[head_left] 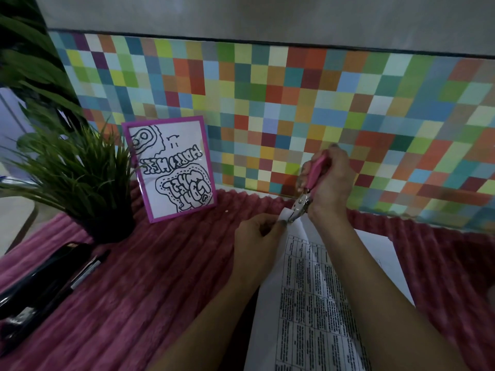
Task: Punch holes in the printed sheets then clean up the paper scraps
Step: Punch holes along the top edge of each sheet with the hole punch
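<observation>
A printed sheet (302,298) with a table of small text is lifted off the table, its far corner raised. My left hand (257,236) pinches that corner between thumb and fingers. My right hand (330,183) is closed around the pink handles of a hole punch (308,188), whose metal jaws bite the sheet's top corner just right of my left fingers. A second white sheet (380,261) lies flat under my right forearm. One tiny pale scrap (227,211) lies on the cloth near the picture frame.
A ribbed pink cloth (150,277) covers the table. A potted green plant (88,183) stands at the left, a pink-framed drawing (171,170) leans on the multicoloured checkered wall. A black stapler (34,287) and a pen (85,271) lie at the near left.
</observation>
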